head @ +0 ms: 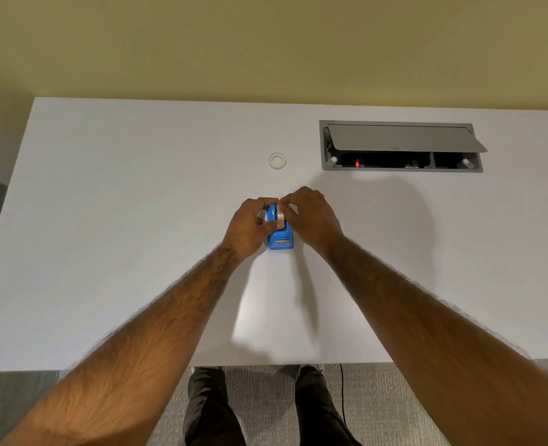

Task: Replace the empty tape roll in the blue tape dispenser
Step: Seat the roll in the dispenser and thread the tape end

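Grey carpet (266, 400) below the near edge. White counter (105, 252): blue tape dispenser (280, 238) mid-counter, left hand (250, 226) and right hand (311, 217) fingers clamped on the tape roll (279, 214) in it. Beyond: spare roll (277, 161), open cable hatch (401, 146), yellow wall (266, 43).

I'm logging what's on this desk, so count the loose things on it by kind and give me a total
Blue tape dispenser: 1
Tape roll held at the dispenser by the left hand and right hand: 1
Small ring lying apart on the desk, likely the empty core: 1
Total: 3
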The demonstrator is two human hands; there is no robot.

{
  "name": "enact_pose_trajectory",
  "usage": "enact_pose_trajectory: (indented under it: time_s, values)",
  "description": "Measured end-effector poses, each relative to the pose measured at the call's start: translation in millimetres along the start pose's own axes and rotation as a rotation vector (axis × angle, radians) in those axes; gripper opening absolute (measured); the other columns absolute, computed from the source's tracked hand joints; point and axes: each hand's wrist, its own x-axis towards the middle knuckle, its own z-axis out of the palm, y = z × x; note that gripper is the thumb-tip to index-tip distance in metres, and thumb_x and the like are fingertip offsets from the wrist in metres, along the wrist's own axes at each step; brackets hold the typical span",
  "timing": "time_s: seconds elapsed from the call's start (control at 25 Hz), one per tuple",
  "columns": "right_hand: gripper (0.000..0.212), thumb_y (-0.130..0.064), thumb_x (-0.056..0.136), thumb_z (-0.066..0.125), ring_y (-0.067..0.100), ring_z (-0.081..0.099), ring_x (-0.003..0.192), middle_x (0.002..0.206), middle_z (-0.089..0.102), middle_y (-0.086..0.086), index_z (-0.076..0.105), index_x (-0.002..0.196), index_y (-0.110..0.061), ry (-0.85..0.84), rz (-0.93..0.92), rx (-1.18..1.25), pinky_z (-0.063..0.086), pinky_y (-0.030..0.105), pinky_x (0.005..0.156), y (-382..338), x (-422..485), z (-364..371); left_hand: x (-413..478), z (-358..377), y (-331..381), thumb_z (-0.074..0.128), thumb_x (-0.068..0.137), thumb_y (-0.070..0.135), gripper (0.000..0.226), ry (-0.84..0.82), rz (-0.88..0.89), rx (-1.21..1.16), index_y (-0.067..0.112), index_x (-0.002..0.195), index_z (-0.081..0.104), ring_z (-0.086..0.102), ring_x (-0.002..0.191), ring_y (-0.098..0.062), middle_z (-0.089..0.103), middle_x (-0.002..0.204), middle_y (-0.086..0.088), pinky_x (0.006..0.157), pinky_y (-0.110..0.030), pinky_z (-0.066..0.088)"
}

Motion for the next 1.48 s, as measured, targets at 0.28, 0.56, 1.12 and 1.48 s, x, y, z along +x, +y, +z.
enact_pose_trajectory:
  time_s: [0.28, 0.56, 1.12, 1.48]
  values:
    - [0.027, -0.03, 0.096, 0.053, 0.02, 0.059, 0.1, 0.11, 0.069, 0.007, 0.068, 0.11, -0.013, -0.013, 0.01, 0.012, 0.034, 0.022, 0.085, -2.5, -2.8, -1.6, -0.4, -1.6, 0.0, 0.08, 0.082, 0.031, 0.053, -0.03, 0.001, 0.001, 0.022, 0.13, 0.062, 0.057, 0.106, -0.014, 0.061, 0.123, 0.0, 0.088, -0.018, 0.045]
    - [0.021, -0.025, 0.096, 0.052, 0.019, 0.056, 0.094, 0.102, 0.067, 0.006, 0.067, 0.101, -0.011, 0.05, -0.012, 0.003, 0.041, 0.025, 0.08, -4.0, -14.2, -2.8, -0.9, -1.7, 4.1, 0.076, 0.086, 0.028, 0.045, -0.041, 0.042, 0.034, 0.023, 0.129, 0.064, 0.056, 0.116, -0.019, 0.064, 0.124, 0.001, 0.105, -0.04, 0.047]
    - [0.021, -0.026, 0.093, 0.057, 0.022, 0.061, 0.076, 0.085, 0.067, 0.011, 0.062, 0.092, -0.005, -0.041, -0.024, -0.077, 0.043, 0.025, 0.07, -9.8, 4.9, -0.5, -1.6, -0.8, 5.2, 0.075, 0.087, 0.027, 0.038, -0.026, 0.086, 0.058, 0.023, 0.124, 0.067, 0.052, 0.106, -0.014, 0.066, 0.114, 0.005, 0.094, -0.027, 0.039]
    - [0.013, -0.02, 0.093, 0.053, 0.014, 0.055, 0.07, 0.084, 0.067, 0.005, 0.06, 0.085, -0.014, -0.056, 0.099, 0.133, 0.04, 0.016, 0.062, -5.0, 4.2, -7.6, -0.7, -2.7, 6.7, 0.077, 0.083, 0.023, 0.038, -0.047, 0.04, 0.039, 0.026, 0.12, 0.068, 0.057, 0.111, -0.017, 0.066, 0.119, 0.001, 0.101, -0.037, 0.047]
